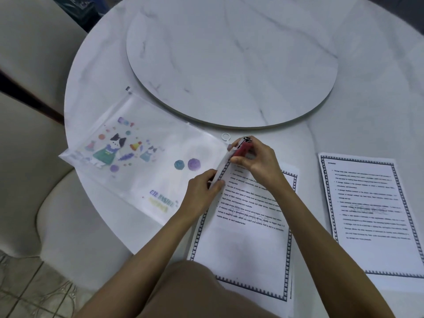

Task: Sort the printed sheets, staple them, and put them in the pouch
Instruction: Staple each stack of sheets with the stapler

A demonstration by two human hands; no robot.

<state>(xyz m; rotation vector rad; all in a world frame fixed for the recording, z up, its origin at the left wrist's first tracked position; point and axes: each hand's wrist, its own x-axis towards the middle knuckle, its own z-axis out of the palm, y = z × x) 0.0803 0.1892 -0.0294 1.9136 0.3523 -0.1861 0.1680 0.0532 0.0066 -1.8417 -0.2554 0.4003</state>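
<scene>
My right hand [257,159] gripped the red stapler [241,149]; my left hand [202,187] pinched the sheets [243,244]; I read "Solid state drives (SSDs)".

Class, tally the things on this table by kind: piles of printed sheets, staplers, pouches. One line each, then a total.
Piles of printed sheets: 2, the near pile, its corner pinched by the left hand, and the far-right pile.
Staplers: 1, the red stapler gripped by the right hand.
Pouches: 1, the cat-print pouch.
Total: 4.

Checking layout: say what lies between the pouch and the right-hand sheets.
Head view: another stack of sheets, its lifted corner pinched by the left hand, the right hand holding a red stapler on it.
</scene>
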